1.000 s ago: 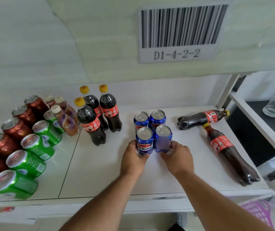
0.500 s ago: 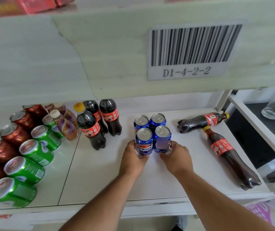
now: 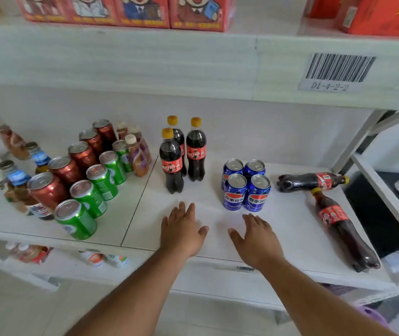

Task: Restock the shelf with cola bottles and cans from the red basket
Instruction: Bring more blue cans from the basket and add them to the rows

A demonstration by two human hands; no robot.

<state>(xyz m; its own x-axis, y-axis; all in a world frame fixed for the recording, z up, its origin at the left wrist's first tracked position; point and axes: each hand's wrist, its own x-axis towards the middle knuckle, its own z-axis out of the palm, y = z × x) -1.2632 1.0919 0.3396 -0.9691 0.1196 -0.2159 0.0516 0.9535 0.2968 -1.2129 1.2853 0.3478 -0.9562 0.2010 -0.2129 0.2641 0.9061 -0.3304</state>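
Four blue cans [image 3: 245, 187]: head view, upright in a two-by-two block on the shelf [image 3: 218, 229], touching one another, at about 1 o'clock from the hands.
Left hand [image 3: 181, 229]: flat, fingers straight, palm down over the shelf, holding nothing; near the cans, not touching.
Right hand [image 3: 256, 238]: fingers spread and relaxed, empty; fingertips just short of the front cans.
Upright bottles [image 3: 181, 154]: three cola bottles with yellow caps, standing close together at 11 o'clock from the hands.
Lying bottles [image 3: 339, 221]: two cola bottles on their sides at 3 o'clock, necks meeting near the shelf's right end; one points along the back, one toward the front edge.
Other stock: red cans [image 3: 72, 166] and green cans [image 3: 96, 190] in rows at 9 o'clock.
Basket: red basket not in view.
Handling, cans (judgement): stiff, smooth, likely full and fairly heavy; slide from the sides, or take round the middle.
Handling, lying bottles (judgement): round, so they will roll; plastic gives a little; grip at the labelled waist, not the cap, then stand them up.
Risk (judgement): front lying bottle sits near the shelf edge and could roll off.
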